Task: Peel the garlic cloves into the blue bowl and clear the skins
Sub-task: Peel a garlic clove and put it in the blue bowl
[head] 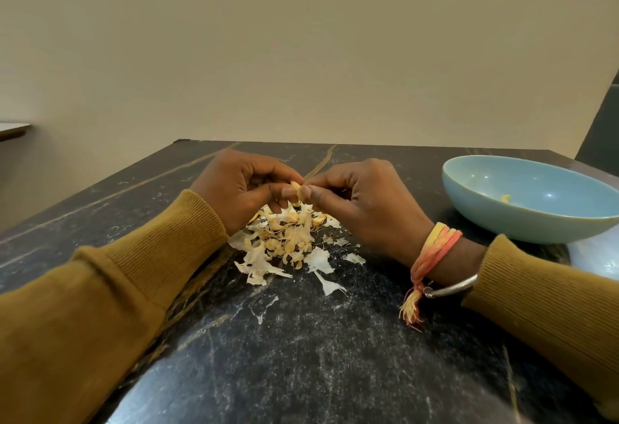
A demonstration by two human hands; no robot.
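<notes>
Head view: garlic clove (296,189), small, firm, light, likely slippery; pinched at both ends between left hand (241,185) and right hand (361,199), above papery skins (284,242). Blue bowl (495,219) at three o'clock.

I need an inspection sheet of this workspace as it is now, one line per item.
Surface: black marble-patterned table top with pale veins.
Job's things: small garlic clove, held off the table; round light blue bowl at the right, one small yellow piece inside.
Clutter: heap of white papery garlic skins below the clove, loose flakes around it.
Hands: left hand and right hand both pinch the clove.
Cables: nothing seen.
Surroundings: plain beige wall behind the table.
</notes>
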